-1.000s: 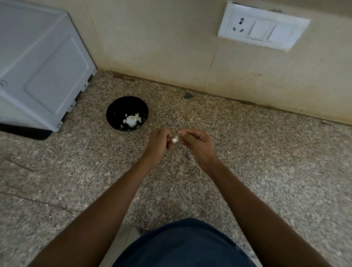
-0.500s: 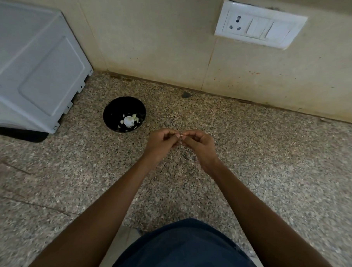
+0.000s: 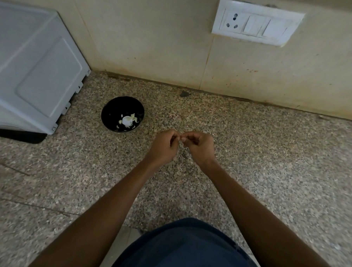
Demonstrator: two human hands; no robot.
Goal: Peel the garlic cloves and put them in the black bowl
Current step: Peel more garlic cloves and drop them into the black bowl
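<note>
A black bowl [image 3: 109, 114] stands on the speckled granite counter [image 3: 273, 159], up and to the left of my hands. White garlic pieces [image 3: 127, 120] and bits of skin lie inside it. My left hand [image 3: 163, 147] and my right hand [image 3: 200, 145] meet above the counter with fingers curled and fingertips touching. Between the fingertips they pinch a small garlic clove, which the fingers almost fully hide.
A white appliance [image 3: 27, 65] fills the back left corner next to the bowl. A beige tiled wall [image 3: 157, 43] runs along the back, with a white socket and switch plate [image 3: 257, 21] on it. A small dark speck [image 3: 184, 94] lies near the wall's foot.
The white clove showed between my fingertips a second ago; the fingers have since closed round it and hide it. Both hands have stayed at about the same spot.
</note>
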